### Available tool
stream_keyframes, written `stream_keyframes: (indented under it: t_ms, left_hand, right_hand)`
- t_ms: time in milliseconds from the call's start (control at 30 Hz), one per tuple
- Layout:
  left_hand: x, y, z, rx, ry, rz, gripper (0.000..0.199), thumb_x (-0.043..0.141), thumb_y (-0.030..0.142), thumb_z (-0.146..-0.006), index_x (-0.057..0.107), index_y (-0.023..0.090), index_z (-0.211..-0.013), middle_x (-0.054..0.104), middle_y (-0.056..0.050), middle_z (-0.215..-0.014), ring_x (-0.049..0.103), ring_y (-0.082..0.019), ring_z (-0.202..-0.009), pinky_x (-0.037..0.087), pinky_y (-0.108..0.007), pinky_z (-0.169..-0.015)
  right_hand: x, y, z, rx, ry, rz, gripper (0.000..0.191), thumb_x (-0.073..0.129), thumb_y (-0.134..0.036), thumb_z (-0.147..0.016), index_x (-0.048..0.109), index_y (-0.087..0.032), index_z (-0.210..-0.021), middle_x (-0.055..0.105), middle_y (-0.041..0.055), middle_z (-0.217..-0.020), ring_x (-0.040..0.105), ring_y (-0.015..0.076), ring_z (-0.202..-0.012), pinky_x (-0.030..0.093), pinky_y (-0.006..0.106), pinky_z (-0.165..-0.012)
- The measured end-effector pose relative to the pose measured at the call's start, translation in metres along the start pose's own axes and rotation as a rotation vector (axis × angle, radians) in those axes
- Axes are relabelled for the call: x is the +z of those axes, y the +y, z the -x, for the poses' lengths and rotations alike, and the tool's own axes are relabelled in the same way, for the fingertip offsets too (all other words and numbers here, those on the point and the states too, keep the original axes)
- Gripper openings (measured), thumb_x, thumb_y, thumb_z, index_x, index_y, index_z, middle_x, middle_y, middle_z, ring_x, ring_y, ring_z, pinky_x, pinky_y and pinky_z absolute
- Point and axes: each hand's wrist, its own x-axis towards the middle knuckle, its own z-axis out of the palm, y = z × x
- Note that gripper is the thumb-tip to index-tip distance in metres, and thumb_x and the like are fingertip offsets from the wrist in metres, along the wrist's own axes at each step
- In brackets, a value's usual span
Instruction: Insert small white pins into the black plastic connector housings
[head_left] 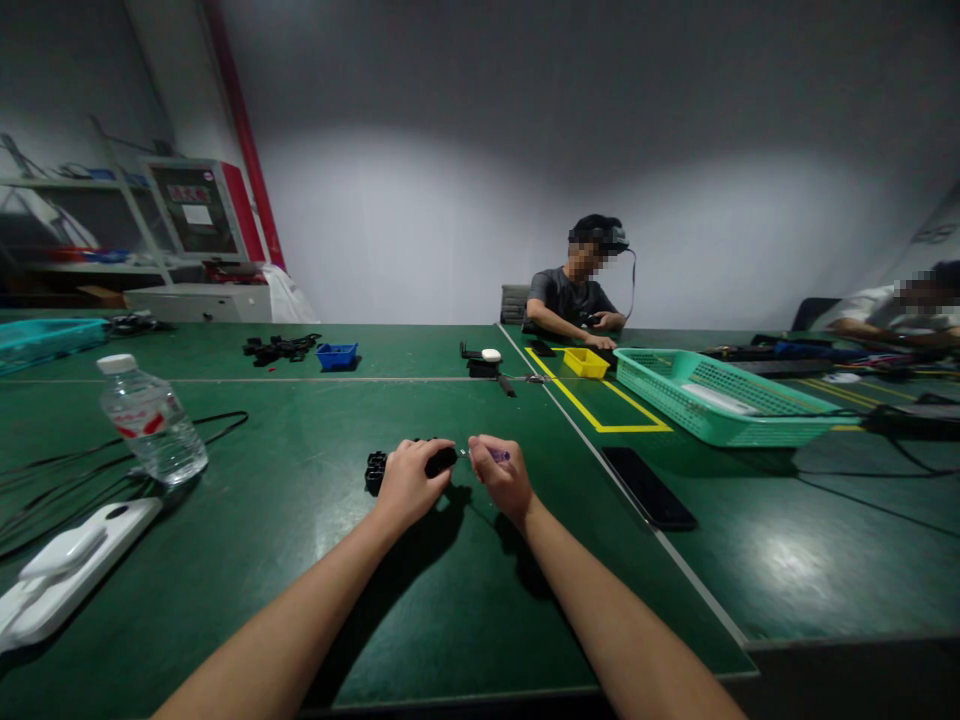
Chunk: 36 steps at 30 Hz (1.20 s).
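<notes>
In the head view my left hand [409,483] is closed around a black part [441,461], dark and rounded at its right end; the fingers cover much of it. A lumpy black piece [375,472] shows at the left of this hand, and I cannot tell whether both are one thing. My right hand [504,480] pinches a small purple-handled screwdriver [500,455], its thin metal tip pointing left towards the black part. Whether the tip touches the part is too small to tell. Both hands are close together over the green table [480,610].
A phone [649,487] lies right of my hands, before a green basket [720,405]. Farther back are a yellow tray [586,363], a blue tray [337,356] and black parts [279,348]. A water bottle [154,425] and white power strip [82,565] stand left. A co-worker [574,295] sits opposite.
</notes>
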Motion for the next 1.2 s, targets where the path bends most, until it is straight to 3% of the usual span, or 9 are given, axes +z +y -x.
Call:
stream_keyframes:
  t_ms: [1200]
  left_hand:
    - [0.002,-0.001,0.0,0.033,-0.036,0.049,0.036,0.064,0.018,-0.075,0.068,0.024,-0.11,0.072,-0.004,-0.1,0.059,-0.023,-0.091,0.045,-0.035,-0.083]
  right_hand:
    - [0.011,0.011,-0.003,-0.006,-0.045,0.076,0.047,0.043,-0.043,-0.093,0.05,-0.02,-0.053,0.044,-0.0028,-0.047,0.041,0.0119,-0.047,0.033,0.025,-0.051]
